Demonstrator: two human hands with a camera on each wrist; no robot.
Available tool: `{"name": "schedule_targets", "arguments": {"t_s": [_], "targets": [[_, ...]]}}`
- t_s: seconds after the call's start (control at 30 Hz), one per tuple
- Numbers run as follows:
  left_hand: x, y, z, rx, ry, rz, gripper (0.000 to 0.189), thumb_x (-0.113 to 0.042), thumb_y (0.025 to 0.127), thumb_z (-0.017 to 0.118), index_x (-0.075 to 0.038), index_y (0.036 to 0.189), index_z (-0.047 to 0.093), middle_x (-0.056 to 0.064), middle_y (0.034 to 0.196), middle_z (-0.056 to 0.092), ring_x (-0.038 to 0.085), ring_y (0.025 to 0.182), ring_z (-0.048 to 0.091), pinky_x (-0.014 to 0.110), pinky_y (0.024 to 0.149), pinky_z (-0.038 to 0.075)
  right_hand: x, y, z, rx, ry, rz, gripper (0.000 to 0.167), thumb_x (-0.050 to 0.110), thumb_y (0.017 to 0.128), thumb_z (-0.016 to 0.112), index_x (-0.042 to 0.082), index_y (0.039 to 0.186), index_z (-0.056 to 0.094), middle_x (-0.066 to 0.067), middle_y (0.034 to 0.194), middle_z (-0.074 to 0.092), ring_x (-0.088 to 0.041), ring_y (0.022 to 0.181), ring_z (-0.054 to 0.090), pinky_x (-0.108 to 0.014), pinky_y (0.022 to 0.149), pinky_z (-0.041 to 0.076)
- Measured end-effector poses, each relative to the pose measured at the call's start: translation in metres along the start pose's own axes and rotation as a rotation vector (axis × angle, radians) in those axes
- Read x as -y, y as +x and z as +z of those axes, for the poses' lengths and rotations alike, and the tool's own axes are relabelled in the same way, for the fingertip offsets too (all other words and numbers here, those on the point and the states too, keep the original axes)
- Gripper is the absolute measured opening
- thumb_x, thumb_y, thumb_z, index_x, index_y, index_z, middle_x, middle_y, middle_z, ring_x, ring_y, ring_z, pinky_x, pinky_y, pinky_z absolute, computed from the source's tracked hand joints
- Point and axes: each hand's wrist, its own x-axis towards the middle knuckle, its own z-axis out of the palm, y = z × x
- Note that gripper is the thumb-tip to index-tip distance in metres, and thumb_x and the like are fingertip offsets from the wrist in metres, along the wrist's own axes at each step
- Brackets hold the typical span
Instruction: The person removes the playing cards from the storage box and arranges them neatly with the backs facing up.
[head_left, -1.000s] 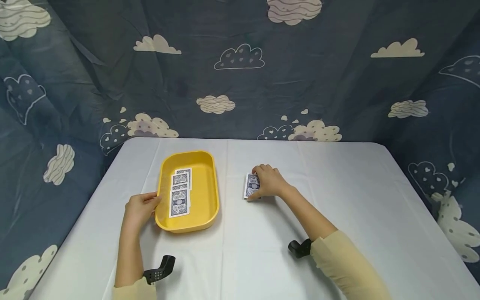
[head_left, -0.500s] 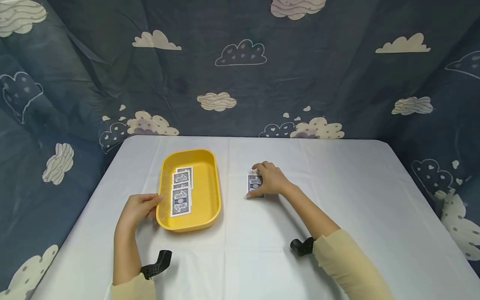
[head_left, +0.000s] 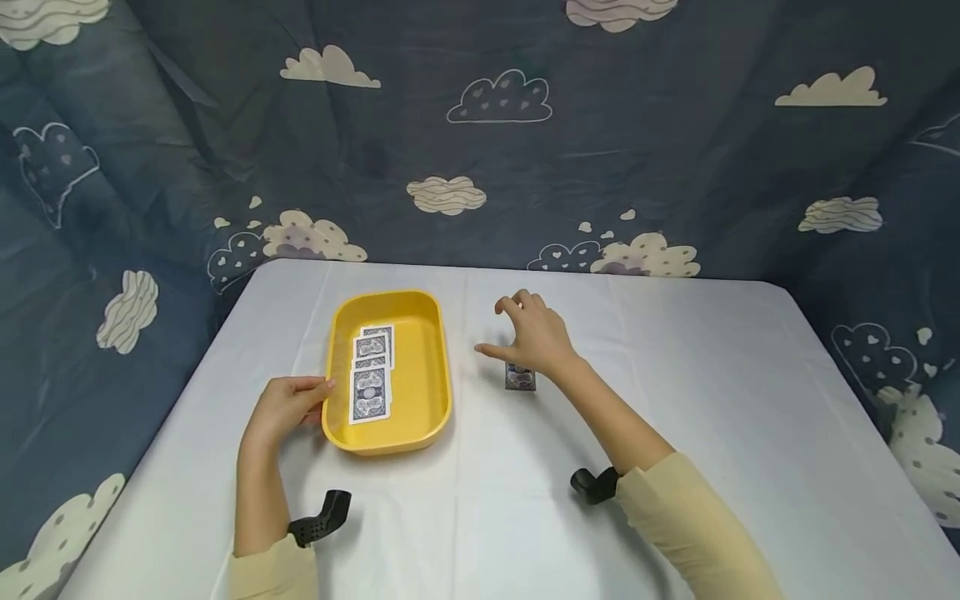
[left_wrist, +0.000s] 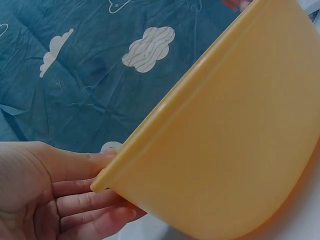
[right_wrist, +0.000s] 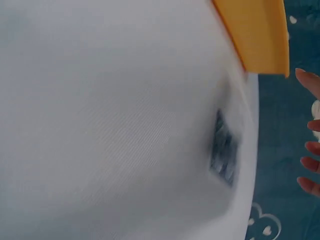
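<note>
A yellow tray (head_left: 416,417) stands on the white table, left of the middle. Inside it, several blue-backed playing cards (head_left: 370,396) overlap in a column, backs up. My left hand (head_left: 281,408) pinches the tray's left rim; the left wrist view shows the thumb on the rim and the fingers (left_wrist: 92,200) beneath it. To the right of the tray lies a blue-backed playing card (head_left: 521,379), partly hidden; whether others lie under it I cannot tell. Above this card hovers my right hand (head_left: 538,337), thumb and fingers spread, holding nothing. In the right wrist view its fingers (right_wrist: 312,164) are apart from the blurred card.
A white cloth (head_left: 480,533) covers the table. Behind and beside it hangs a dark blue curtain (head_left: 645,167) with cloud prints. Black wrist mounts (head_left: 321,521) sit at both forearms.
My right hand has risen off the card, its thumb and fingers parting from the card's edges. The left hand keeps its hold on the tray rim. The head view has shifted slightly.
</note>
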Motion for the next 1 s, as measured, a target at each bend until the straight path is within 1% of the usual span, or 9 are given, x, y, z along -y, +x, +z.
{"name": "schedule_targets", "arguments": {"t_s": [0.1,0.2,0.27,0.33,0.43,0.53,0.7,0.83,1.0], "targets": [[-0.004,0.004,0.001,-0.004,-0.008,0.016,0.046,-0.026,0.091,0.058,0.009,0.121,0.055,0.022,0.11,0.063,0.004,0.073,0.06,0.021,0.067,0.053,0.017,0.008,-0.007,-0.037,0.031,0.022,0.071,0.068,0.065,0.068,0.014,0.109,0.054,-0.009,0.109,0.052,-0.026,0.092,0.05,-0.042,0.074,0.048],[-0.009,0.009,0.002,-0.007,-0.022,0.038,0.045,-0.025,0.091,0.059,0.009,0.12,0.056,0.022,0.11,0.063,0.003,0.071,0.058,0.021,0.068,0.053,0.038,0.016,-0.012,-0.029,0.06,0.042,0.077,0.069,0.061,0.07,0.014,0.112,0.051,-0.009,0.111,0.05,-0.026,0.097,0.047,-0.043,0.079,0.044],[-0.011,0.013,0.004,-0.004,-0.034,0.054,0.045,-0.024,0.09,0.059,0.009,0.119,0.056,0.022,0.109,0.063,0.003,0.071,0.059,0.023,0.069,0.054,0.054,0.02,-0.011,-0.018,0.057,0.025,0.08,0.07,0.059,0.07,0.015,0.114,0.051,-0.008,0.113,0.049,-0.025,0.099,0.047,-0.043,0.082,0.043],[-0.012,0.015,0.004,0.003,-0.043,0.057,0.044,-0.023,0.09,0.06,0.01,0.118,0.056,0.022,0.108,0.064,0.005,0.071,0.06,0.025,0.071,0.055,0.071,0.023,-0.006,0.006,0.06,-0.02,0.082,0.07,0.058,0.071,0.015,0.116,0.052,-0.007,0.113,0.05,-0.024,0.099,0.047,-0.04,0.083,0.041],[-0.009,0.017,0.004,0.009,-0.045,0.05,0.042,-0.021,0.09,0.06,0.01,0.118,0.057,0.021,0.104,0.065,0.006,0.071,0.061,0.028,0.071,0.055,0.099,0.028,0.009,0.079,0.065,-0.114,0.083,0.069,0.056,0.073,0.016,0.116,0.053,-0.004,0.112,0.051,-0.021,0.1,0.047,-0.036,0.083,0.039],[-0.005,0.017,0.004,0.005,-0.041,0.047,0.042,-0.022,0.089,0.061,0.01,0.117,0.058,0.019,0.1,0.067,0.005,0.068,0.06,0.026,0.069,0.055,0.122,0.032,0.028,0.201,0.037,-0.204,0.087,0.071,0.054,0.073,0.017,0.119,0.052,-0.002,0.113,0.05,-0.018,0.1,0.046,-0.034,0.083,0.039],[-0.001,0.016,0.004,-0.009,-0.05,0.065,0.042,-0.023,0.089,0.062,0.01,0.116,0.059,0.018,0.099,0.067,0.003,0.067,0.059,0.022,0.065,0.054,0.148,0.039,0.054,0.37,-0.053,-0.27,0.102,0.074,0.05,0.072,0.016,0.131,0.046,-0.003,0.121,0.047,-0.018,0.109,0.041,-0.035,0.087,0.038],[0.002,0.014,0.002,-0.01,-0.078,0.062,0.042,-0.022,0.089,0.062,0.011,0.115,0.058,0.021,0.103,0.066,0.007,0.072,0.062,0.024,0.067,0.055,0.158,0.042,0.065,0.433,-0.086,-0.28,0.107,0.073,0.049,0.073,0.016,0.134,0.043,-0.003,0.121,0.044,-0.018,0.111,0.037,-0.035,0.09,0.034],[0.008,0.012,-0.003,-0.027,-0.071,0.035,0.043,-0.024,0.089,0.062,0.009,0.116,0.059,0.021,0.107,0.065,0.007,0.074,0.063,0.025,0.07,0.055,0.168,0.044,0.072,0.456,-0.092,-0.301,0.099,0.07,0.051,0.075,0.016,0.129,0.045,-0.002,0.117,0.042,-0.017,0.109,0.037,-0.033,0.087,0.033]]}}
